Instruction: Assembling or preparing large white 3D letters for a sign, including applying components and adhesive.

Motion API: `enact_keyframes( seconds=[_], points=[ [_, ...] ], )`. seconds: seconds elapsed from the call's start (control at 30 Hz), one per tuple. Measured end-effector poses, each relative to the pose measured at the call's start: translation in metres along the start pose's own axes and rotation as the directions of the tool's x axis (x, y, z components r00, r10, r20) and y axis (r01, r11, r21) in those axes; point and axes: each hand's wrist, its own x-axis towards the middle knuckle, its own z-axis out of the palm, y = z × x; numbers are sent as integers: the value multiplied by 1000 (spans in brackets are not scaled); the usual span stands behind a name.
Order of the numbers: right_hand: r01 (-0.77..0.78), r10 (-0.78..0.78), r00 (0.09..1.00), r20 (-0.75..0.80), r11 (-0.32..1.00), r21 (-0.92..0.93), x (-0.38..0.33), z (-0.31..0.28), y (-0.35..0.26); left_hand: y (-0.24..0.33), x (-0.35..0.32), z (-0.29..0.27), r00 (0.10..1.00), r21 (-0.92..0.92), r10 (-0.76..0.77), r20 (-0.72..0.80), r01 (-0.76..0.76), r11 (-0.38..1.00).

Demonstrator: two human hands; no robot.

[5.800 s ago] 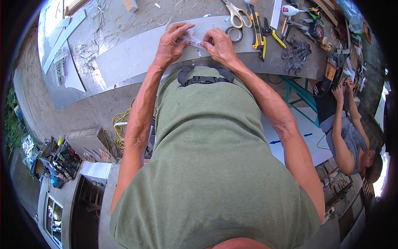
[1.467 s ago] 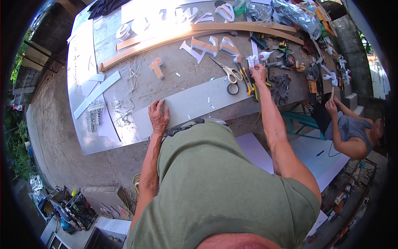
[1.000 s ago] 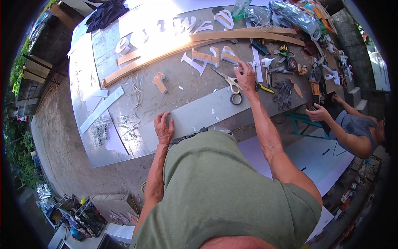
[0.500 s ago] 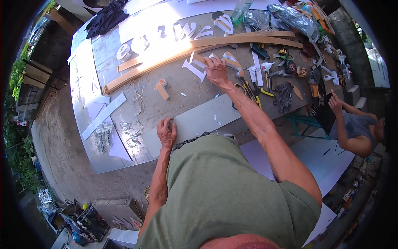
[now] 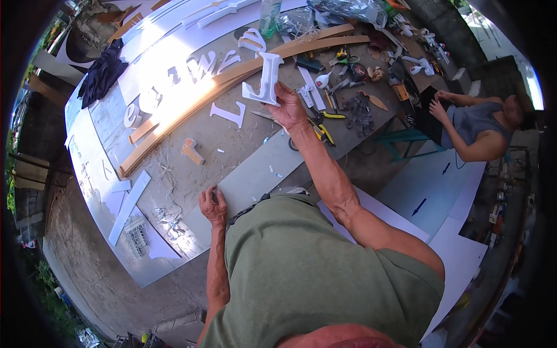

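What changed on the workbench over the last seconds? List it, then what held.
The right hand left the scissors area, reached farther up the bench and took hold of a white cut-out letter shaped like a J, now lifted off the surface. The left hand stayed flat on the pale grey sheet at the bench edge; the long wooden strips lie as before.

You get hard daylight glaring off the white sheet (image 5: 174,35) at the workbench's (image 5: 232,145) far edge. Straight edges bow toward the black fisheye rim; focus stays sharp.
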Motion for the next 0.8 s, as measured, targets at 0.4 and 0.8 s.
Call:
enact_keyframes(
  seconds=[0.4, 0.8],
  points=[
    [202, -202, 979, 8, 979, -5, -71, 17, -64, -14, -4, 7, 1000, 23, 9, 19, -9, 1000],
    [191, -190, 982, 19, 978, -79, -87, 39, -61, -15, -5, 6, 998, 14, 69, -6, -69, 998]
  ],
)
